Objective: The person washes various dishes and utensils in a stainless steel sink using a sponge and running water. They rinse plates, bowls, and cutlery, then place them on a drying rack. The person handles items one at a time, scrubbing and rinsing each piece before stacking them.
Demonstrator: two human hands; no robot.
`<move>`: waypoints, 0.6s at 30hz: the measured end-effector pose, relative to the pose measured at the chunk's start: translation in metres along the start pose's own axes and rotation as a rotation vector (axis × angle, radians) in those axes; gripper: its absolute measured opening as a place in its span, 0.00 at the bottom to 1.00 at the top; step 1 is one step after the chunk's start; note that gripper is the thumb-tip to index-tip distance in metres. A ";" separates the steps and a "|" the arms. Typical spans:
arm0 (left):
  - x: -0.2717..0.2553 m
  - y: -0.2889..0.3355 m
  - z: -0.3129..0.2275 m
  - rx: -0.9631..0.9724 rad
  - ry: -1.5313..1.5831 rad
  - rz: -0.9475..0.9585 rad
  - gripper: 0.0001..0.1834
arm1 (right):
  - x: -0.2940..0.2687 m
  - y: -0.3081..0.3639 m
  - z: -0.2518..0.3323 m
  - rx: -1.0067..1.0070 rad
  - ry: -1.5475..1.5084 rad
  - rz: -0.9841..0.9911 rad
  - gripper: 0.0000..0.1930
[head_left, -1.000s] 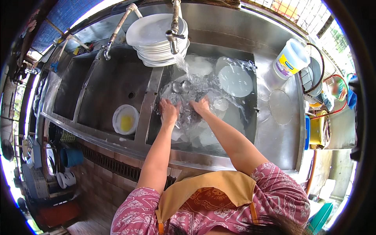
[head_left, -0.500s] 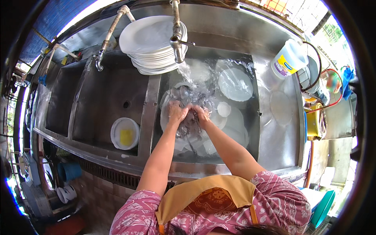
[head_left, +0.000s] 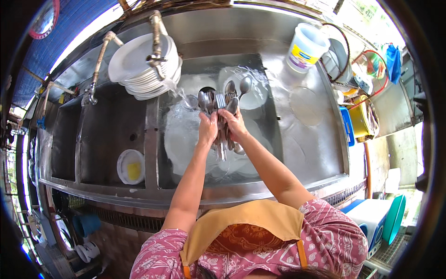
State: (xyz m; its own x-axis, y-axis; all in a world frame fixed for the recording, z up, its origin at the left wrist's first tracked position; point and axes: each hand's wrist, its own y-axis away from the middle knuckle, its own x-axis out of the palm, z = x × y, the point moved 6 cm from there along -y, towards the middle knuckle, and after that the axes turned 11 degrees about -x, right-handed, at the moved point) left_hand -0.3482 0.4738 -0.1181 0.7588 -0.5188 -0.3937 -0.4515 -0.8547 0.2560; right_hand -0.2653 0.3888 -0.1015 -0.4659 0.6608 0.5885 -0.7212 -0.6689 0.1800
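Above the water-filled basin, a bundle of spoons and forks (head_left: 219,102) is gripped between my two hands, heads away from me and handles toward me. My left hand (head_left: 207,127) closes round its left side, my right hand (head_left: 235,125) round its right. One spoon (head_left: 245,84) sticks out at the far right of the bunch. Several white plates (head_left: 251,95) lie under the water around the cutlery. From the tap (head_left: 157,60) at the back, water pours into the basin, left of the bundle.
A tall stack of white plates (head_left: 139,60) stands at the back left, behind the tap. In the left basin sits a white bowl with a yellow sponge (head_left: 134,171). A clear plastic bucket (head_left: 307,46) stands on the steel drainboard (head_left: 316,144) at right.
My hands have lifted the cutlery bundle up out of the water, where it was submerged. The view has shifted right, so the sink appears further left.
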 end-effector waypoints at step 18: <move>0.379 0.112 -0.054 0.163 0.064 0.517 0.12 | -0.333 0.061 0.215 0.013 0.179 -0.280 0.18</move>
State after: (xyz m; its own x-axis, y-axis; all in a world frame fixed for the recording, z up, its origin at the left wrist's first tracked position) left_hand -0.0860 0.1820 -0.1906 0.4428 -0.8747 -0.1971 -0.8367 -0.4821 0.2596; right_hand -0.0442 0.0549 -0.1174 -0.3338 0.8684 0.3667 -0.8281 -0.4560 0.3260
